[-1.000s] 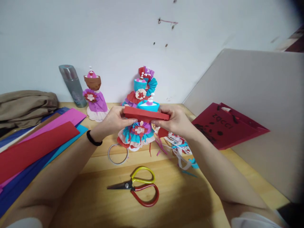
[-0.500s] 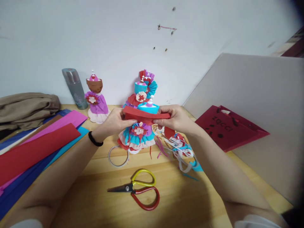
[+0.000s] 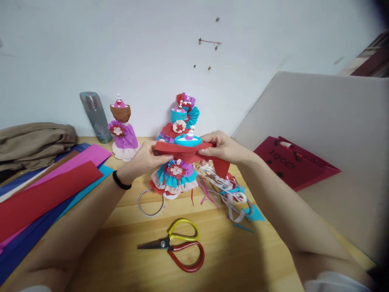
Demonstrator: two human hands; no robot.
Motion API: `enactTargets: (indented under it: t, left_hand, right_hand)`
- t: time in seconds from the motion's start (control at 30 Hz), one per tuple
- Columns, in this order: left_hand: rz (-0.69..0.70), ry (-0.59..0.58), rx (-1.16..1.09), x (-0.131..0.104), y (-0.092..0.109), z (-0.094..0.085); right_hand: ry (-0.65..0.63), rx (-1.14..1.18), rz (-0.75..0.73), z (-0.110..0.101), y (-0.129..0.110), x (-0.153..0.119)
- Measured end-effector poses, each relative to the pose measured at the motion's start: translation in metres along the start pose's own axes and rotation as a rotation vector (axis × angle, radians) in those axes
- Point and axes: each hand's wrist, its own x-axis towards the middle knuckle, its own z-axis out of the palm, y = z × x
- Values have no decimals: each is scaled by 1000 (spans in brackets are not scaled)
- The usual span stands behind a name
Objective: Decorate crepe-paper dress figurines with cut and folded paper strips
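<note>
A strip of red crepe paper (image 3: pixel 182 151) stretches between my two hands, in front of a small dress form (image 3: pixel 191 138) with a turquoise band at its top. My left hand (image 3: pixel 151 157) pinches the strip's left end, thumb in front. Further right, my right hand (image 3: pixel 219 147) grips it between thumb and fingers, and a loose red end hangs below that hand. Beneath the strip shows the form's ruffled skirt (image 3: pixel 174 178) in turquoise, pink and red, with a paper flower on it. The strip hides the form's middle.
Scissors (image 3: pixel 170 244) lie in front on the wooden table, near a roll of tape (image 3: pixel 151 202). Paper scraps (image 3: pixel 232 194) are heaped at right. Coloured paper sheets (image 3: pixel 51 198) lie at left. Behind stand a bottle (image 3: pixel 96 117), a purple-dressed form (image 3: pixel 126 136) and a red bag (image 3: pixel 291 162).
The right end of the red strip now hangs down below my right hand, which has turned slightly. Both hands stay in front of the dress form. The view has shifted a little.
</note>
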Motion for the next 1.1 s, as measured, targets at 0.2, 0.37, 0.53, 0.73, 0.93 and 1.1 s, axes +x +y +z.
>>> enactTargets:
  t: [0.2, 0.37, 0.53, 0.73, 0.93, 1.1]
  left_hand:
    - [31, 0, -46, 1, -4, -1]
    - [13, 7, -86, 1, -4, 1]
    - [9, 30, -97, 1, -4, 2]
    - [3, 23, -119, 2, -5, 3]
    - [-16, 54, -179, 3, -8, 7]
    - [18, 83, -209, 3, -9, 10]
  right_hand:
    - [-14, 20, -2, -4, 1, 2]
    - [59, -217, -76, 1, -3, 7]
    - [77, -335, -203, 4, -5, 12]
    - [137, -340, -182, -1, -13, 9]
    - [106, -233, -116, 2, -11, 12]
    - [71, -116, -139, 9, -5, 20]
